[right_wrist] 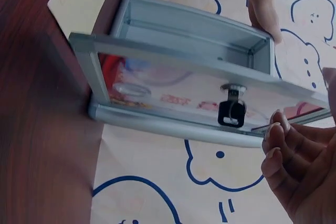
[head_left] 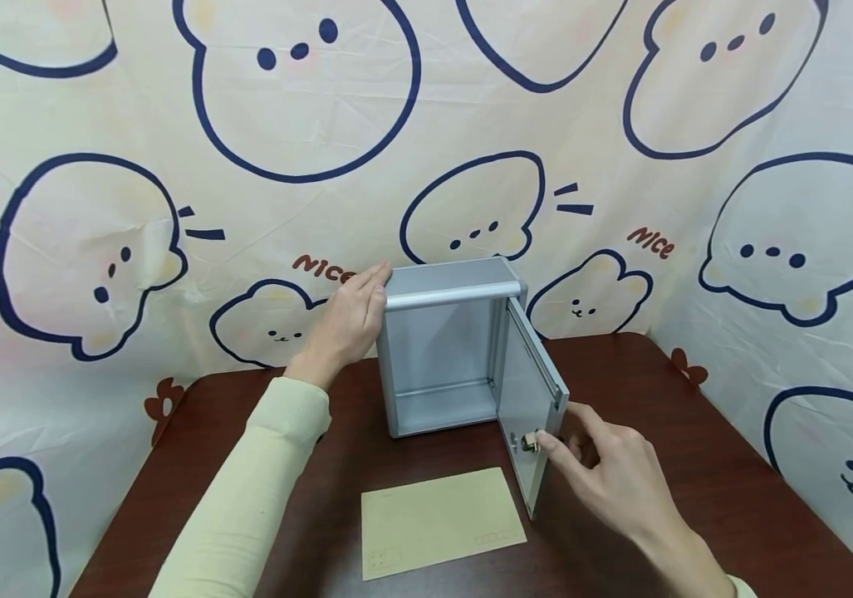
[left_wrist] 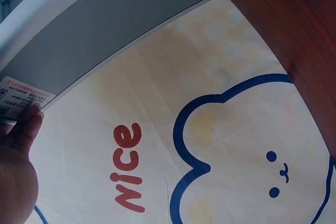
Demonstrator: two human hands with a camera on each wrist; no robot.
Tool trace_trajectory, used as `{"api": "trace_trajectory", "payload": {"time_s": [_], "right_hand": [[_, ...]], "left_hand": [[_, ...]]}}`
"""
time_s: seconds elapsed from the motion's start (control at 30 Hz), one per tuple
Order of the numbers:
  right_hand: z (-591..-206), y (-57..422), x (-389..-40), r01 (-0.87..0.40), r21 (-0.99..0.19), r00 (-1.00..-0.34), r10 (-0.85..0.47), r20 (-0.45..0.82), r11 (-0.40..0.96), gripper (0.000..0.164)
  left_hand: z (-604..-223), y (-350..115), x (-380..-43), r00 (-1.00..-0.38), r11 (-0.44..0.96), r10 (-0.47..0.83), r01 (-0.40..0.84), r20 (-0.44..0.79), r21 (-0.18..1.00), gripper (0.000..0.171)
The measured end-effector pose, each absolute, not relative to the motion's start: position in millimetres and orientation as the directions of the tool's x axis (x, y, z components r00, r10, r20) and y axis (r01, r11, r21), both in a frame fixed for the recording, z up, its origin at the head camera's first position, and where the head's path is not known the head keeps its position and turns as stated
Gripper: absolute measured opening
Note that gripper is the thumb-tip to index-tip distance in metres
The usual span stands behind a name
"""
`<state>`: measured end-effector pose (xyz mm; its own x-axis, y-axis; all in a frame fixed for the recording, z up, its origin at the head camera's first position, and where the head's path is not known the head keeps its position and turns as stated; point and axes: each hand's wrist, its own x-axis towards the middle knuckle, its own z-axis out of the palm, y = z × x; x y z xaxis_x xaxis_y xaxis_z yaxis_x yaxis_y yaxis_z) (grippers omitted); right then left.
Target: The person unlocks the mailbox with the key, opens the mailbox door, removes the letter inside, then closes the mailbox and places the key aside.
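Observation:
A grey metal box (head_left: pixel 448 279) stands upright on the table, its bare inside showing and its door (head_left: pixel 526 378) swung out to the right. My left hand (head_left: pixel 347 320) rests on the box's upper left corner. In the left wrist view, its fingertips touch a white printed label (left_wrist: pixel 21 98). My right hand (head_left: pixel 616 477) holds the door's free edge, thumb on the inner side by the lock (head_left: pixel 530 442) and fingers on the outer side. A black-headed key (right_wrist: pixel 231 113) sits in the lock on the door's outer face, clear of the fingers in the right wrist view.
A plain yellowish envelope (head_left: pixel 437 527) lies flat on the dark red-brown table (head_left: pixel 665 399) in front of the box. Behind and at the sides hangs a pale cloth (head_left: pixel 471 124) with blue cartoon outlines.

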<state>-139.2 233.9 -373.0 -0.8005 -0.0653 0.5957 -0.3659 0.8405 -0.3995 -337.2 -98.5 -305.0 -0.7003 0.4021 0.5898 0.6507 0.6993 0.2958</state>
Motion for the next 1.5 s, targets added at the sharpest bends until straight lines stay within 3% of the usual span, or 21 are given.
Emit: {"api": "trace_trajectory", "payload": {"time_s": [0.2,0.33,0.47,0.6,0.83,1.23,1.5], "right_hand": [[-369,245,-138,-0.381,-0.387,-0.802,-0.091,0.591,0.840,0.030],[-367,256,-137,-0.447,-0.380,-0.775,-0.139,0.616,0.810,0.022],[-368,263,-138,-0.503,-0.369,-0.760,-0.198,0.619,0.782,0.027],[-371,266,-144,-0.502,-0.387,-0.782,-0.215,0.585,0.773,0.032],[-384,272,-155,-0.483,-0.396,-0.824,-0.254,0.506,0.781,0.024],[-400,278,-167,-0.566,-0.417,-0.798,-0.348,0.491,0.711,0.026],[-405,277,-172,-0.633,-0.365,-0.750,-0.425,0.508,0.682,0.031]], "left_hand": [[-303,-98,-336,-0.710,0.709,0.400,0.641,0.579,0.296,0.058],[-303,-97,-336,-0.717,0.712,0.403,0.636,0.568,0.298,0.057],[-303,-97,-336,-0.717,0.714,0.400,0.634,0.571,0.297,0.056],[-303,-98,-337,-0.715,0.717,0.395,0.632,0.576,0.293,0.056],[-304,-98,-337,-0.719,0.716,0.396,0.631,0.572,0.298,0.056],[-304,-98,-337,-0.711,0.705,0.390,0.639,0.585,0.308,0.056],[-304,-98,-337,-0.709,0.701,0.389,0.642,0.588,0.310,0.055]]}}
